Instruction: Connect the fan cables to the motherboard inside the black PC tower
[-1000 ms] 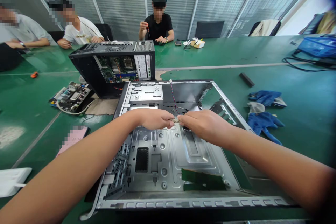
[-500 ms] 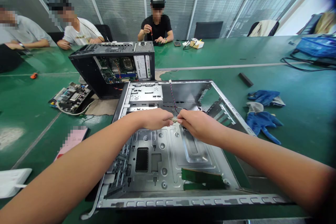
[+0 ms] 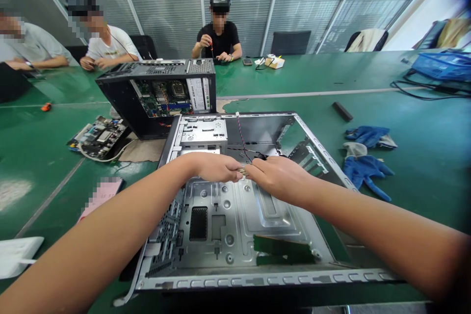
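Note:
An empty metal computer case lies open on the green table in front of me. Over its middle, my left hand and my right hand meet fingertip to fingertip. Both pinch a small pale connector between them. Thin twisted wires run from it up to the case's far wall. Most of the connector is hidden by my fingers.
A second black computer case with its board inside stands behind on the left. A loose circuit board lies beside it. Blue gloves lie on the right. Three people sit at the far side. A pink note lies at left.
My two hands have drawn slightly closer together around the connector, and the right hand has shifted a little to the left. The case and the rest stay put.

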